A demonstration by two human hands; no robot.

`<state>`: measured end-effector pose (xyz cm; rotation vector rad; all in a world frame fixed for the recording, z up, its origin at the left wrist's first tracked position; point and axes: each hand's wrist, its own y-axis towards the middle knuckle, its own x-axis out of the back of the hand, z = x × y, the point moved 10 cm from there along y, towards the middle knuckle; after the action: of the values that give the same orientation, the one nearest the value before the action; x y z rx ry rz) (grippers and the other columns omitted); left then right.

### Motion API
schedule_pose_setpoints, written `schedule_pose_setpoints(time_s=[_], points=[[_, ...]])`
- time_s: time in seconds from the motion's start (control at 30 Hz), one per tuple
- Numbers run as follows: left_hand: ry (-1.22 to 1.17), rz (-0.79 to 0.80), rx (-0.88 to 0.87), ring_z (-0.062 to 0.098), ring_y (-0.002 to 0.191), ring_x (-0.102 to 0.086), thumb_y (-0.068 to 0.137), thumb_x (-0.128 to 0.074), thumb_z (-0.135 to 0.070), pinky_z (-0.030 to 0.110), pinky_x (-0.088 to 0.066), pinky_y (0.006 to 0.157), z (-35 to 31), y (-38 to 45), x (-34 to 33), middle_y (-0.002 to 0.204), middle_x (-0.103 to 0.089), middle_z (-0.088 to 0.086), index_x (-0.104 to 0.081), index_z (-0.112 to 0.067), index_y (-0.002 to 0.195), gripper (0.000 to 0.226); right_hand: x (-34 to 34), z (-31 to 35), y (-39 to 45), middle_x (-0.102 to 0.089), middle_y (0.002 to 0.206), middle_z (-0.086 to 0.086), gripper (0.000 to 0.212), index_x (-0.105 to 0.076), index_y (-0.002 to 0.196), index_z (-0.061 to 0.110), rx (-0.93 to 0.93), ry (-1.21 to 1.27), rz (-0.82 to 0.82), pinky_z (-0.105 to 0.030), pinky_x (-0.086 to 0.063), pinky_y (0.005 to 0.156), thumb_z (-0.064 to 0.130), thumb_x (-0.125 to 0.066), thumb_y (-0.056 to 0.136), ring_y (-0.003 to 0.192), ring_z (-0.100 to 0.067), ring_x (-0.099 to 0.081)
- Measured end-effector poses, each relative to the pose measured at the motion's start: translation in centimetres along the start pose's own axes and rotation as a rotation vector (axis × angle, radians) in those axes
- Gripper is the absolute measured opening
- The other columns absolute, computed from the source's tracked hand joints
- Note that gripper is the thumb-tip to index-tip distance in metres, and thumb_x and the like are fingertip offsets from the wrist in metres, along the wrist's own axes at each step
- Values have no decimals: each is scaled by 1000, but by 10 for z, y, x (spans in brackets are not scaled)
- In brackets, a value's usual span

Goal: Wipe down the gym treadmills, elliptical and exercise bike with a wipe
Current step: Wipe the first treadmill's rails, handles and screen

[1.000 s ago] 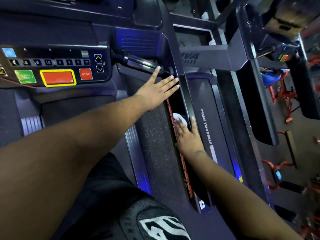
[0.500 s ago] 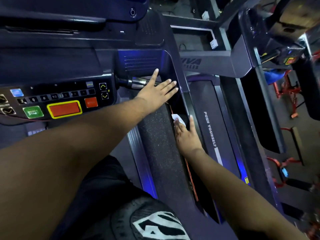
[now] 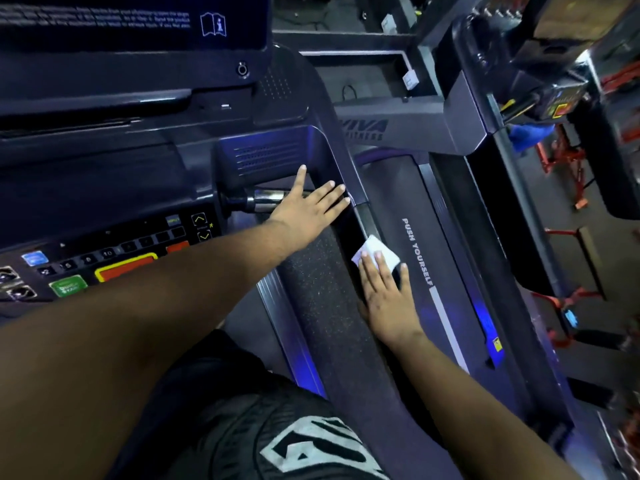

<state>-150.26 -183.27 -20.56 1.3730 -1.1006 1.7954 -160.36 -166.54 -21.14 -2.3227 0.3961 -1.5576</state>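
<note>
Head view, the only one I have. My right hand (image 3: 388, 299) lies flat, fingers straight, pressing a white wipe (image 3: 375, 253) onto the treadmill's right side rail (image 3: 363, 223). The wipe pokes out past my fingertips, toward 12 o'clock from that hand. My left hand (image 3: 308, 209) is spread flat with straight fingers and grips nothing; it rests at the top end of the same rail, where it bends into the console, just over the chrome grip bar (image 3: 266, 199).

The relation that counts: the rail's long axis runs from about 11 o'clock, by the left hand, down to 5 o'clock, toward my body. The wipe sits partway along it, at 4 o'clock from the left hand and close to it. The right hand is the one on the wipe, so I judge the next stroke is its job, sliding along that axis; going upward, the left hand lies in the path.

The button panel (image 3: 104, 265) sits at 9 o'clock. A neighbouring treadmill's belt (image 3: 408, 202), lettered PUSH YOURSELF, runs just beside the rail at 3 o'clock.
</note>
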Motion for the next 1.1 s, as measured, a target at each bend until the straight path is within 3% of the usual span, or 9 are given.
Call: schedule_pose_setpoints(time_s=[0.2,0.33,0.5,0.7,0.87,0.97,1.1], points=[[-44,-92,23,23,158,8,98,-57,-22,79,-4,112,-3,0,5,168,22,8,15,-17,161,96,32,-28,58,9,170,5,90,7,162,20,-111,375,-3,-55,-13,124,40,-54,99,156,-13,5],[-59,-65,-41,21,158,10,96,-61,-31,80,-1,112,-18,2,8,168,25,6,17,-18,161,102,20,-35,28,7,170,6,91,6,162,21,-177,486,10,-51,-9,124,50,-53,99,156,-11,4],[-54,-36,-113,23,157,12,96,-60,-31,80,3,111,-53,5,5,169,21,6,17,-17,160,102,-21,-37,-52,9,170,6,96,7,162,21,-277,474,66,-55,-12,125,57,-53,97,155,-9,10],[-60,-15,-120,24,157,14,94,-63,-46,78,5,113,-94,-1,13,169,21,8,15,-16,161,108,-4,-38,-18,16,169,6,95,14,161,21,-190,468,71,-54,-8,125,57,-48,99,155,-12,11],[-59,23,-60,21,157,14,96,-61,-44,77,4,114,-126,-21,17,169,19,7,15,-14,161,103,-19,-41,-44,11,169,8,85,7,162,24,-173,560,10,-50,-11,126,46,-50,103,156,-10,6],[53,9,-102,22,157,15,103,-48,-29,79,6,112,-169,-33,22,169,21,7,17,-14,160,88,-47,-46,-92,3,170,6,84,0,163,22,-178,565,-89,-46,-18,125,38,-55,101,156,-12,-1],[76,21,-115,22,156,17,103,-45,-27,79,11,109,-232,-50,18,168,23,8,20,-12,158,87,-84,-53,-155,-14,169,2,75,-15,162,20,-202,586,-213,-42,-32,120,34,-55,101,155,-16,-17]])
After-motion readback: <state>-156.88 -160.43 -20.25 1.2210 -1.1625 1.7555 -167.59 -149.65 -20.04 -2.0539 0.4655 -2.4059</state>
